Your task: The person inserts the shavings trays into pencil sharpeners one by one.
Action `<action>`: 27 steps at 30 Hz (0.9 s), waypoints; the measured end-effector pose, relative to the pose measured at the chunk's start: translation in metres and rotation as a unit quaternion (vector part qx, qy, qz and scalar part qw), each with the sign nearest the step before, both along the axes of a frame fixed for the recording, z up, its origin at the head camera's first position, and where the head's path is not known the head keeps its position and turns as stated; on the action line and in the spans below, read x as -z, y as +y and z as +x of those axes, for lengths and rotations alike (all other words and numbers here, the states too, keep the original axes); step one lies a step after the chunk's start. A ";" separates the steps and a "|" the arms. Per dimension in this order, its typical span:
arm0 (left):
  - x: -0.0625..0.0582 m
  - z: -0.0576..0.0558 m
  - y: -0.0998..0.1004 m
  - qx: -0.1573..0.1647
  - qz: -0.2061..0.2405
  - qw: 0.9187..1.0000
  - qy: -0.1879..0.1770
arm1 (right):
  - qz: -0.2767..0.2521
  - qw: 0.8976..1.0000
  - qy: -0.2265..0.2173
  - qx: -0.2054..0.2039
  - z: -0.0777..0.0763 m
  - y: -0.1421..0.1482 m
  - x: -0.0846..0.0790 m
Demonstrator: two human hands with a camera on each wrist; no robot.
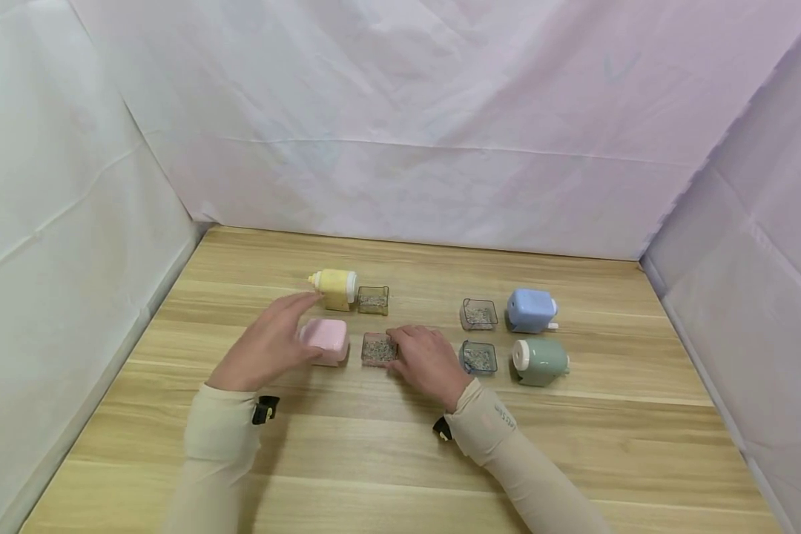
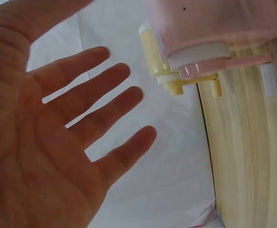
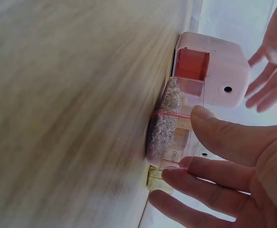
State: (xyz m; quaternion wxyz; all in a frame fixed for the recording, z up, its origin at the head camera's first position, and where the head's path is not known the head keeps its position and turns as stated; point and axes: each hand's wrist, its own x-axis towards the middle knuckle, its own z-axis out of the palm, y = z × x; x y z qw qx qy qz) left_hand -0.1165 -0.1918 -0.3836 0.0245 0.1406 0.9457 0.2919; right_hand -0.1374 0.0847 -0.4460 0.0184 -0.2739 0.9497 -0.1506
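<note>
A pink crank pencil sharpener (image 1: 327, 337) stands on the table, my left hand (image 1: 270, 341) beside its left side. In the left wrist view the fingers of that hand (image 2: 81, 109) are spread and straight, holding nothing. To the right of the sharpener lies its clear pink shavings tray (image 1: 377, 349), filled with grey shavings. My right hand (image 1: 430, 360) pinches the tray's right end, thumb on the near side and fingertips on the far side. The right wrist view shows the tray (image 3: 169, 128) lined up with the red-tinted opening in the pink sharpener (image 3: 228, 61).
Behind stand a yellow sharpener (image 1: 336, 288) and its tray of shavings (image 1: 374, 300). On the right are a blue sharpener (image 1: 531, 310) and a green sharpener (image 1: 541, 361), with a clear tray (image 1: 478, 314) and a bluish tray (image 1: 478, 357) beside them. White cloth (image 1: 400, 185) walls the table.
</note>
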 end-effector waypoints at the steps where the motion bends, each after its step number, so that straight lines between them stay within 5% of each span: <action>1: 0.000 -0.001 -0.001 0.006 -0.003 1.000 0.000 | 0.000 1.000 -0.002 0.000 0.000 0.000 0.000; 11: 0.012 -0.014 -0.007 0.048 0.004 0.998 -0.030 | -0.001 1.000 -0.015 0.002 0.000 0.000 -0.001; 16: 0.017 -0.018 -0.008 0.066 -0.006 0.998 -0.015 | -0.006 1.000 -0.024 0.005 -0.001 0.000 0.001; 27: 0.024 -0.016 -0.005 0.039 -0.021 0.999 -0.021 | -0.026 0.999 -0.043 0.003 -0.002 0.000 0.001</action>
